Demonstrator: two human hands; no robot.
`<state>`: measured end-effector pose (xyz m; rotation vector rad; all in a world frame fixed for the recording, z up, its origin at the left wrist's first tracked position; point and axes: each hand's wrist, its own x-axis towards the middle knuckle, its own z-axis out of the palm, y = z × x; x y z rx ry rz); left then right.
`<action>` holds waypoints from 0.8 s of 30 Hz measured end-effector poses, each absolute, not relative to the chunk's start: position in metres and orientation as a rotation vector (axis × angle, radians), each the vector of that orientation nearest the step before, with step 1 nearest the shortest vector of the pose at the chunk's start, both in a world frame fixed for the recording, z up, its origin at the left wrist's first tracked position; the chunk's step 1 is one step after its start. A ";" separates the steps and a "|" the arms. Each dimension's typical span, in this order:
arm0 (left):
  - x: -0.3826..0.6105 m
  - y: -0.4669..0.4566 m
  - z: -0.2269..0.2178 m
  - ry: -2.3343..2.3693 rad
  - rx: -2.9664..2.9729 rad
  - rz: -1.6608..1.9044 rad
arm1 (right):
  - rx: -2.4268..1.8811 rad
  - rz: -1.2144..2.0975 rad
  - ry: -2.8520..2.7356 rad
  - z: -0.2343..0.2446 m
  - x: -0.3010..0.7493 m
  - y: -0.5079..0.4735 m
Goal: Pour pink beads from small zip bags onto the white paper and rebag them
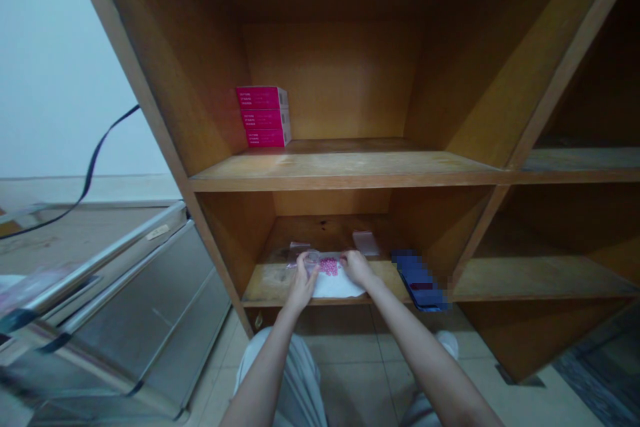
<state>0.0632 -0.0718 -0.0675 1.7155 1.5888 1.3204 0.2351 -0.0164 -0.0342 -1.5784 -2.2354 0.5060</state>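
On the lower shelf a white sheet [338, 284] carries a pile of small pink pill-like pieces [329, 266]. Left of the pile, my left hand [303, 279] is closed around a small clear round container [313, 257], whose contents I cannot make out. My right hand [358, 268] rests at the right edge of the pile, with its fingers bent together. What its fingertips hold, if anything, is too small to tell. Behind my left hand lies a clear plastic bag [299, 247]. Another small clear bag [367, 243] lies behind my right hand.
Three pink boxes [265, 117] are stacked on the upper shelf [360, 163]. A dark blue packet or folder [420, 280], partly blurred, sticks out over the lower shelf's front edge at right. A metal-framed unit [165, 307] stands left of the wooden cabinet.
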 end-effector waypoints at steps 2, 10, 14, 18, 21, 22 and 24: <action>0.063 -0.072 -0.067 1.578 1.722 1.327 | -1.461 0.487 -2.111 -0.031 0.231 -0.016; 0.064 -0.073 -0.064 1.549 1.763 1.360 | -1.081 0.530 -1.853 -0.003 0.201 -0.024; 0.065 -0.073 -0.065 1.518 1.760 1.368 | -0.989 0.576 -1.940 0.004 0.195 -0.030; 0.065 -0.072 -0.067 1.497 1.767 1.375 | -0.893 0.594 -2.011 0.002 0.197 -0.031; 0.064 -0.072 -0.068 1.527 1.770 1.367 | -0.992 0.545 -1.985 -0.004 0.205 -0.027; 0.064 -0.071 -0.068 1.538 1.768 1.363 | -1.045 0.526 -1.992 -0.007 0.208 -0.025; 0.064 -0.071 -0.068 1.557 1.759 1.355 | -1.151 0.482 -2.042 -0.014 0.216 -0.022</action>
